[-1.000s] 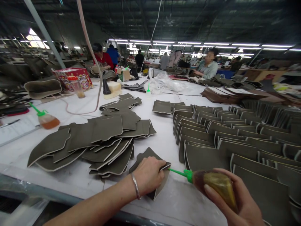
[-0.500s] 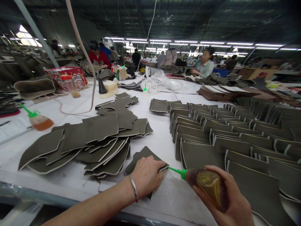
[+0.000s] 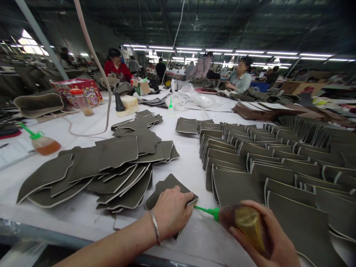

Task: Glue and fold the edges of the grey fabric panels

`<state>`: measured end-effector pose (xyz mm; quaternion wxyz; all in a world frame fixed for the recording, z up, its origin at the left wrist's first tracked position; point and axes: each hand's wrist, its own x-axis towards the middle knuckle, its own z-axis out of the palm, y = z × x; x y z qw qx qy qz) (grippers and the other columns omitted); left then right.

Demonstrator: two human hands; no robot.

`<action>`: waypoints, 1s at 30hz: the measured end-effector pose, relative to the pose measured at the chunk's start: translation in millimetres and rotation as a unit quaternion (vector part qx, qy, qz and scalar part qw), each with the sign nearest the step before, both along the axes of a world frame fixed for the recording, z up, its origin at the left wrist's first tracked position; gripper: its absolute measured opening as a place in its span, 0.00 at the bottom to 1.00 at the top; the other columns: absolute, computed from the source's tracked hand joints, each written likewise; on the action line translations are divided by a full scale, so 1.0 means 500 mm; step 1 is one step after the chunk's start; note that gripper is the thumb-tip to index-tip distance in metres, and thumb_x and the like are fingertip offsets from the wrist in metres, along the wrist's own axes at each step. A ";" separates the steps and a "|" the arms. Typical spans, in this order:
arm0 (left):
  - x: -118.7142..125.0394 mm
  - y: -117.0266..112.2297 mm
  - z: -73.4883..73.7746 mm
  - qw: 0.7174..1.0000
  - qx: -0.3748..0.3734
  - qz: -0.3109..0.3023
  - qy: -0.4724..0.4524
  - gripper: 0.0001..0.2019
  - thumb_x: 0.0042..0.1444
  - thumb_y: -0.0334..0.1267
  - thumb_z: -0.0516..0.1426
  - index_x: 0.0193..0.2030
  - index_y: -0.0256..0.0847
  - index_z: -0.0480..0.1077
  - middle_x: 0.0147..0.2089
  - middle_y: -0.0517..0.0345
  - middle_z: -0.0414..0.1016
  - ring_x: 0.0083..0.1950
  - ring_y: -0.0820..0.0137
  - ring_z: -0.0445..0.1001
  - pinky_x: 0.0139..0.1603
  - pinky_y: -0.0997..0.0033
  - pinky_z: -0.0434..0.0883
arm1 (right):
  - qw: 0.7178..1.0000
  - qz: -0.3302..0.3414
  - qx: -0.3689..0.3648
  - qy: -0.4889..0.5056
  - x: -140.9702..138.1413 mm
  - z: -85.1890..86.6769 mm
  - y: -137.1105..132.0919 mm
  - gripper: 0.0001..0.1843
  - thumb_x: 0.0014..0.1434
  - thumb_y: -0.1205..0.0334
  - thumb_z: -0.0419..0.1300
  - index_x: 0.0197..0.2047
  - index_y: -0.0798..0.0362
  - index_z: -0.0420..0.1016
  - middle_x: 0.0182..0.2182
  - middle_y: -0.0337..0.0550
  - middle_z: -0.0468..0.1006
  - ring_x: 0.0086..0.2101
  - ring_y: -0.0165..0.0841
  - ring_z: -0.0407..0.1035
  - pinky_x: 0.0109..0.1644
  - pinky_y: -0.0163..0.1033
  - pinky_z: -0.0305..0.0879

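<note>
Near the table's front edge, my left hand (image 3: pixel 172 209) is closed over an olive-grey piece of leather (image 3: pixel 170 183), its fingers gripping the piece's right corner. The hand hides much of the leather. In my right hand (image 3: pixel 278 239) lies a squeeze bottle (image 3: pixel 246 224) of amber-brown liquid, tipped on its side, with the fingers wrapped round its body. Its thin green nozzle (image 3: pixel 207 211) points left, the tip at the leather's right edge; whether they touch I cannot tell. To the left, similar leather pieces (image 3: pixel 119 150) overlap in a loose pile.
Rows of overlapping leather pieces (image 3: pixel 239 181) cover the table's right side. A second green-nozzled bottle (image 3: pixel 46 144) stands at the left, near a hanging hose (image 3: pixel 108 107). Farther back are a clear plastic bag (image 3: pixel 189 97) and brown stacks (image 3: pixel 258 111). Several people work beyond.
The nozzle tip has shifted slightly left and down along the leather's edge. My left hand keeps its grip. The view has moved a little, and a person in the background has straightened up.
</note>
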<state>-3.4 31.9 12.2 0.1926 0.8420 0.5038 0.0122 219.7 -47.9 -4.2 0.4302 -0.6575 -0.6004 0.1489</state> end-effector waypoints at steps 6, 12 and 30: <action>-0.004 0.003 0.000 1.000 0.001 -0.004 -0.002 0.19 0.59 0.40 0.47 0.52 0.53 0.73 0.38 0.50 0.74 0.38 0.55 0.77 0.39 0.54 0.73 | 1.000 0.013 0.004 -0.016 0.020 -0.009 0.007 0.25 0.56 0.44 0.65 0.53 0.43 0.67 0.46 0.39 0.72 0.41 0.40 0.71 0.43 0.40 0.66; -0.007 0.004 0.001 1.000 -0.007 -0.005 -0.008 0.20 0.58 0.39 0.47 0.54 0.53 0.72 0.39 0.50 0.75 0.38 0.55 0.77 0.41 0.55 0.73 | 0.998 0.046 -0.030 0.020 0.017 -0.017 -0.003 0.23 0.57 0.45 0.63 0.52 0.43 0.67 0.42 0.35 0.75 0.37 0.37 0.73 0.40 0.36 0.67; -0.012 -0.005 -0.004 1.000 -0.002 -0.005 0.006 0.21 0.61 0.39 0.46 0.59 0.53 0.68 0.40 0.51 0.74 0.40 0.57 0.77 0.41 0.60 0.71 | 0.993 0.033 -0.054 0.102 -0.025 -0.012 -0.033 0.22 0.55 0.45 0.63 0.50 0.43 0.69 0.43 0.34 0.74 0.40 0.37 0.71 0.43 0.36 0.63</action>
